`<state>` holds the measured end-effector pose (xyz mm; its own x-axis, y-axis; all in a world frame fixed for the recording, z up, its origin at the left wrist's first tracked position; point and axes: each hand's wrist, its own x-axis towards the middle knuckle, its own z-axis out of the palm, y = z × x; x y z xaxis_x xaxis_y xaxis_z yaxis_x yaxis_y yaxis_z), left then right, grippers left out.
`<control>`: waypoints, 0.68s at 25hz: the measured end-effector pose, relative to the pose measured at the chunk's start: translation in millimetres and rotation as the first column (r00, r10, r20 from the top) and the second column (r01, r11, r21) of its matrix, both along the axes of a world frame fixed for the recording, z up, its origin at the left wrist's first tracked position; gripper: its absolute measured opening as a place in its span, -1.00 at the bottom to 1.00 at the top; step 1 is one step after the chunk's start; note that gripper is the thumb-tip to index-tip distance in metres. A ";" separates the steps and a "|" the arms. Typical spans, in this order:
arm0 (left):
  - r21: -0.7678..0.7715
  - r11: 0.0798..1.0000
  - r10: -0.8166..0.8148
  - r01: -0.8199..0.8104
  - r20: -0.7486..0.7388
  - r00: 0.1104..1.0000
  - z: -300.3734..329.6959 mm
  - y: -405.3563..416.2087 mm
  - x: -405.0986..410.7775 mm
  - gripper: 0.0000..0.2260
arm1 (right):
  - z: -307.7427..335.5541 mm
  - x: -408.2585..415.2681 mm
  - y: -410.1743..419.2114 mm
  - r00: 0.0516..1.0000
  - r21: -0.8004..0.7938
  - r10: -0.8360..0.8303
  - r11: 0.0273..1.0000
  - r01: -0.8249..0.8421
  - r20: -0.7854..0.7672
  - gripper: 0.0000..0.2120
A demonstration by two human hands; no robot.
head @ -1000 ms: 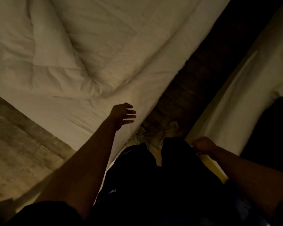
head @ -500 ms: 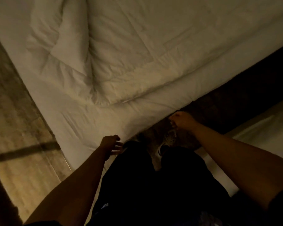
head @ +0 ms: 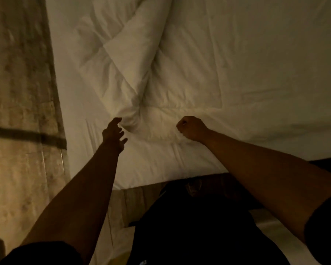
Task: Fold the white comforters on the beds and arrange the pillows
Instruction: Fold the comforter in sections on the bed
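A rumpled white comforter (head: 189, 60) lies spread over the bed, with a flap folded back on its left part. Its bunched near corner (head: 131, 119) points toward me. My left hand (head: 114, 133) hovers just left of that corner with fingers spread, almost touching it and holding nothing. To the right, my right hand (head: 191, 128) rests as a closed fist on the comforter's near edge; no cloth shows inside the fist. The white sheet (head: 151, 165) shows below the comforter at the bed's near side. No pillow is in view.
Pale wood floor (head: 17, 96) runs along the bed's left side, crossed by a dark shadow band. My dark-clothed legs (head: 189, 226) stand at the bed's near edge. A strip of a second white bed (head: 273, 234) shows at the lower right.
The view has swung to face the bed squarely. Both hands have risen from near my legs to the comforter's near edge. The right hand has left the other bed.
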<state>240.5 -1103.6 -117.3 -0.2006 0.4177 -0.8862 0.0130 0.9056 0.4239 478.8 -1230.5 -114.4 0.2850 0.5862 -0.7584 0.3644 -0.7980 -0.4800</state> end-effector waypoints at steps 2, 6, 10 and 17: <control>0.041 0.993 0.108 -0.110 0.046 0.993 -2.5 26.7 9.1 -0.42 | -2.3 -5.6 28.2 0.999 0.015 -0.039 0.999 0.039 -0.019 -0.73; 0.095 0.976 0.176 -0.196 0.187 0.966 5.6 46.3 28.0 -0.48 | -2.3 -10.9 58.0 0.996 0.052 -0.061 0.997 0.064 -0.060 -0.76; 0.387 0.922 -0.069 -0.021 0.216 0.974 33.6 20.6 64.7 -0.53 | 14.7 0.8 79.5 0.995 0.168 -0.089 0.981 0.094 -0.036 -0.77; 0.343 0.230 -0.759 0.911 -0.522 0.388 27.4 -109.1 188.2 -0.66 | 53.5 54.9 95.0 0.944 0.531 -0.094 0.842 -0.095 0.317 -0.66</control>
<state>428.6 -1212.7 -90.0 0.4267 0.7877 -0.4444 0.7704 -0.0592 0.6348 533.7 -1135.5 -61.0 0.4534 0.8699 -0.1941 0.5716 -0.4509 -0.6855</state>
